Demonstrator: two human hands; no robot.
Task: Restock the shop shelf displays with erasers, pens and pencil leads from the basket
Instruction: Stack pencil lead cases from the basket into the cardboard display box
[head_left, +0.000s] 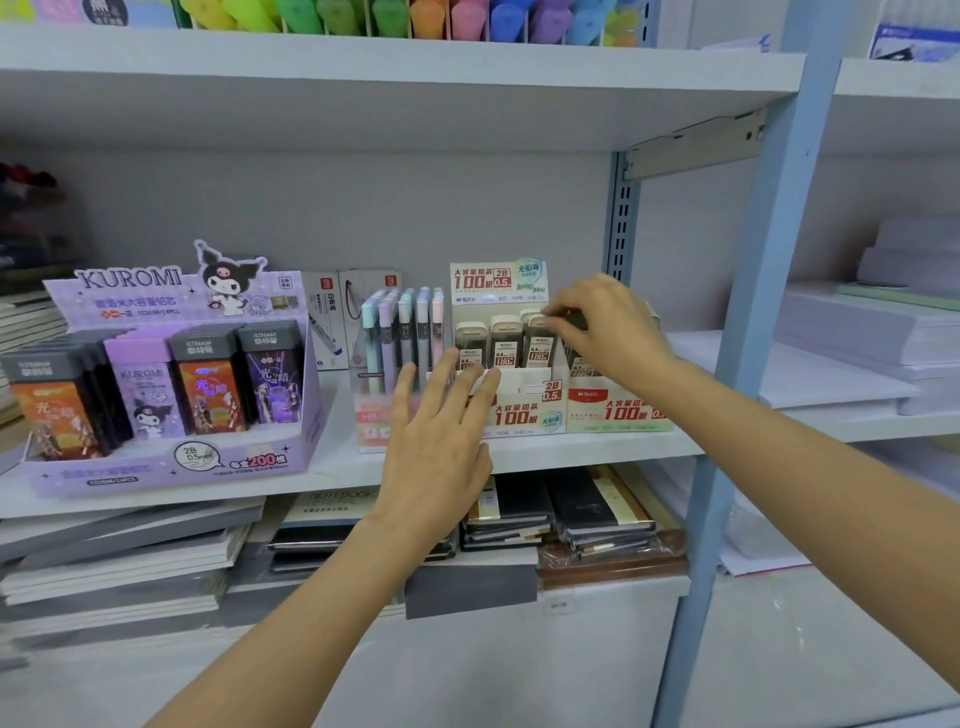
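- A white shop shelf (337, 467) on pale blue uprights filled the view, seen from head height looking slightly down.
- Stacks of white paper (852, 338) lay in the next bay to the right, well apart from the displays.
- Piled notebooks (597, 504), dark and cream covers, lay on the level below.
- A purple Kuromi display box (182, 460) stood at the left of the shelf, with rows of upright flat cases in orange, lilac and dark purple.
- A cream lead display box (519, 410), printed with a red "100" and "2B 0.5", stood right of centre, with a tall printed back card.
- A second cream box (618, 415) with the same red print stood just beside it on the right, touching or nearly so.
- A pink-fronted stand of pastel tubes (402, 332) stood just left of the first cream box, its front blurred.
- The left grip (441, 431), a bare forearm behind it, was spread flat with straight fingers in front of the pink stand and the first cream box; contact could not be told.
- The right grip (608, 327) hung curled above the gap between the two cream boxes.
- Cream-capped lead cases (506, 338) stood upright in a row inside the first cream box.
- The right grip's thumb and fingertips pinched a small dark lead case (574, 319), mostly hidden, just right of that row.
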